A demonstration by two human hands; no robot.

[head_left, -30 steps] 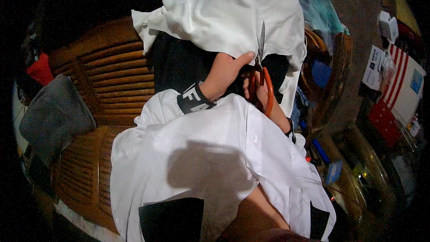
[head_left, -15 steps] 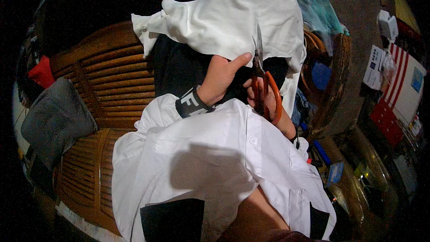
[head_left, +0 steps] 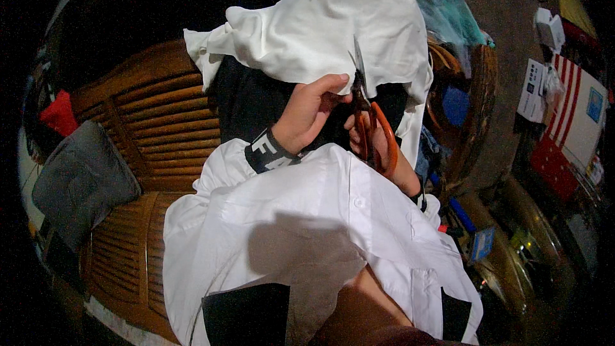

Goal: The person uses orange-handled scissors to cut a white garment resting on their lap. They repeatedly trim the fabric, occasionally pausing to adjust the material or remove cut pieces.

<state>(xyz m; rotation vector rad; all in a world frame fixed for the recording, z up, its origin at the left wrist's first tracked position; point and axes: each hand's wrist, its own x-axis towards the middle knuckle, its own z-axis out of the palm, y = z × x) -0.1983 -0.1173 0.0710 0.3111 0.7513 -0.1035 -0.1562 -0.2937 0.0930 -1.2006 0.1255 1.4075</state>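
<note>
A piece of white fabric [head_left: 327, 32] is held up in front of me. My left hand [head_left: 309, 112] pinches its lower edge with thumb and fingers. My right hand [head_left: 384, 154] grips orange-handled scissors [head_left: 371, 128], whose blades point up against the cloth beside my left thumb. A white shirt [head_left: 301, 237] is draped over my lap below both hands. A dark cuff with white markings [head_left: 269, 150] shows on my left wrist.
A slatted wooden bench [head_left: 154, 128] lies to the left with a grey cushion [head_left: 80, 182] and a red item [head_left: 57, 115]. On the right stand a rattan chair [head_left: 471, 109], boxes and printed packages [head_left: 564, 115] and bluish plastic [head_left: 448, 19].
The scissors have risen higher and their blades now reach further into the white fabric. My left hand shifted slightly up along the cloth edge.
</note>
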